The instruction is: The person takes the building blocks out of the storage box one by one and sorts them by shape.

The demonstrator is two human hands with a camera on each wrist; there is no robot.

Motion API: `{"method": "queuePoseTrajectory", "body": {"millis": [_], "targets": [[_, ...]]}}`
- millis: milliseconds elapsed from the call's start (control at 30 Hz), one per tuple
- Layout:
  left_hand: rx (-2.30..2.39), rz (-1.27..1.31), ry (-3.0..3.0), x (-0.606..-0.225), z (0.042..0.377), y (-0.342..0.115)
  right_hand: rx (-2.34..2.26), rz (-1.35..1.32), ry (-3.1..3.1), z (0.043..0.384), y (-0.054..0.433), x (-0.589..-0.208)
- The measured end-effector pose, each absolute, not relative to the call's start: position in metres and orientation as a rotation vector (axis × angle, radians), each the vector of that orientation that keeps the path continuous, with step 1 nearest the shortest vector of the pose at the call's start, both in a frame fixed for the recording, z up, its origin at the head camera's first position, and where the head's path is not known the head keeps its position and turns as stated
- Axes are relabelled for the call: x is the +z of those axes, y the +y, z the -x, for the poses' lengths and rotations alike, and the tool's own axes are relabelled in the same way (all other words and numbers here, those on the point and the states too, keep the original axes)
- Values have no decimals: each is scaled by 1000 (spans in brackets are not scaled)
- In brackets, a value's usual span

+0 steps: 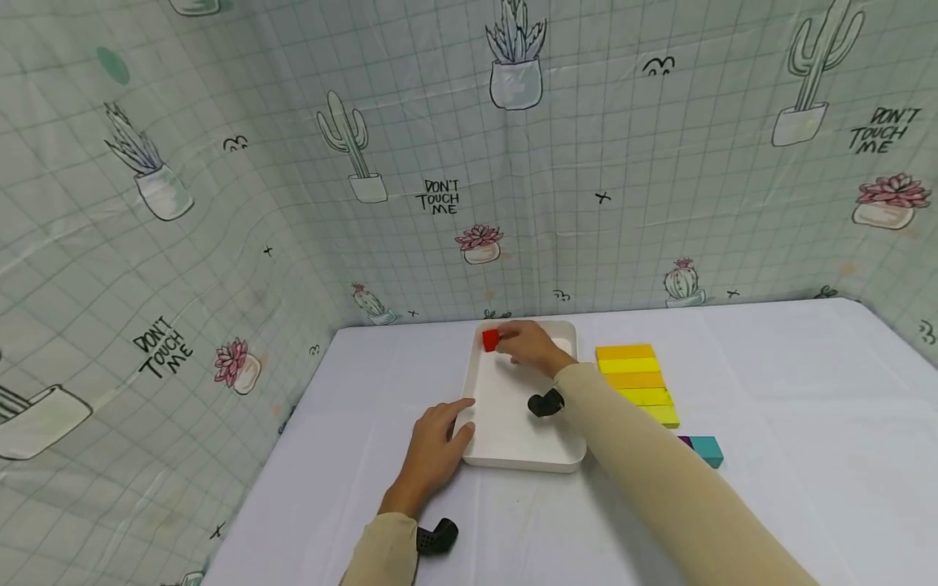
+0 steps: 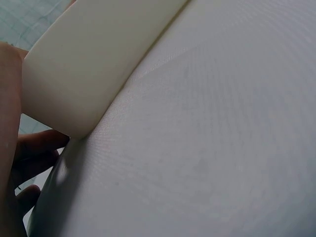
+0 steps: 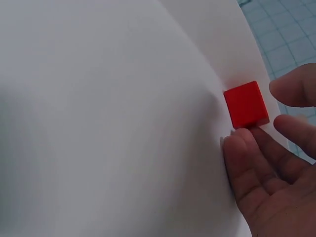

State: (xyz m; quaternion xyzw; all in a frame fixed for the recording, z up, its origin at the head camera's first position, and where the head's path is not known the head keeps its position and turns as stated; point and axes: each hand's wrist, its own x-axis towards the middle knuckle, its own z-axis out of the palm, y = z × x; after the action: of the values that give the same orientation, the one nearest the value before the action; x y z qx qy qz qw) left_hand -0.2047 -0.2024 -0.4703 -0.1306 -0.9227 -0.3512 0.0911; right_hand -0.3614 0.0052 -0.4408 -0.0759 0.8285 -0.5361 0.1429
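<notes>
A red cube (image 1: pixel 490 340) sits in the far left corner of a shallow white tray (image 1: pixel 506 423). In the right wrist view the red cube (image 3: pixel 247 104) stands by the tray's wall. My right hand (image 1: pixel 531 346) reaches over the tray, and some fingertips (image 3: pixel 238 143) touch the cube's lower side. The thumb (image 3: pixel 294 88) is held apart from the cube. At the tray's near left part, my left hand (image 1: pixel 432 452) rests against the edge with loosely extended fingers. The left wrist view shows the tray's outer wall (image 2: pixel 98 59) beside this hand.
A row of several yellow and orange blocks (image 1: pixel 637 380) lies right of the tray. Nearer stand a teal block (image 1: pixel 707 450) and a purple one (image 1: pixel 685 441), partly hidden by the right sleeve. A cactus-print cloth (image 1: pixel 550 179) hangs behind the white table (image 1: pixel 777 391).
</notes>
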Motion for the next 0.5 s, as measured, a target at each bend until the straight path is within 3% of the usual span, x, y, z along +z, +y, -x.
{"method": "queuePoseTrajectory", "body": {"millis": [367, 500], "targets": [[-1034, 357, -2739, -471, 198, -206, -1235, 644, 2668, 363, -6, -453], [-1030, 375, -2733, -471, 202, -202, -1233, 685, 2724, 365, -1, -454]]}}
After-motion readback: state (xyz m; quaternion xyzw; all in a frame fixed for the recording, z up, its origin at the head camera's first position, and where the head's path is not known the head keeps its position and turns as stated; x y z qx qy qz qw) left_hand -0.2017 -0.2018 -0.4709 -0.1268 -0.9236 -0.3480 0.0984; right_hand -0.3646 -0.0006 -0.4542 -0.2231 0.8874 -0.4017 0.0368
